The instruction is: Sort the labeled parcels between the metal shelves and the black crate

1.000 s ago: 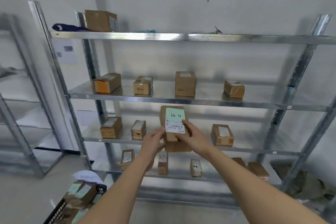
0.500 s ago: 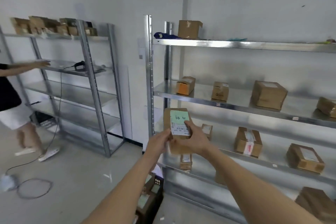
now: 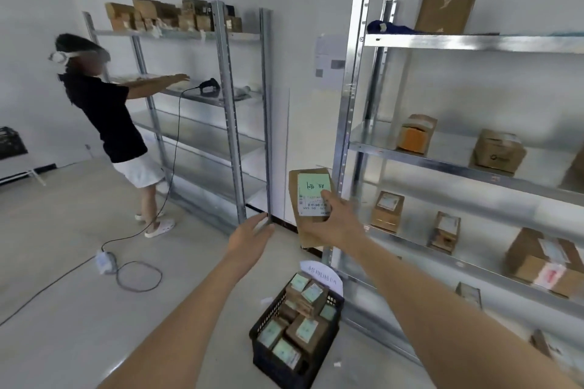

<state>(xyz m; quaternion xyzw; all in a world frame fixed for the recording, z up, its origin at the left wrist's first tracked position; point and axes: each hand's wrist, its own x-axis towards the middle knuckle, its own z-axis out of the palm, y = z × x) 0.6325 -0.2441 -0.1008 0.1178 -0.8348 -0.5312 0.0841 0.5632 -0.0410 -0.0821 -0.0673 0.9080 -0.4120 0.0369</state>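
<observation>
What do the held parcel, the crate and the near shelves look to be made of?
Parcel, in the right hand: plain brown cardboard, matte, with paper labels. Crate: black, lattice walls, probably moulded plastic. Shelves: silvery metal, likely galvanised steel; bright sheen, punched posts.

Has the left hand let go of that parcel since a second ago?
Yes. The left hand has come off the parcel and hangs open to its left; the right hand alone holds it.
</observation>
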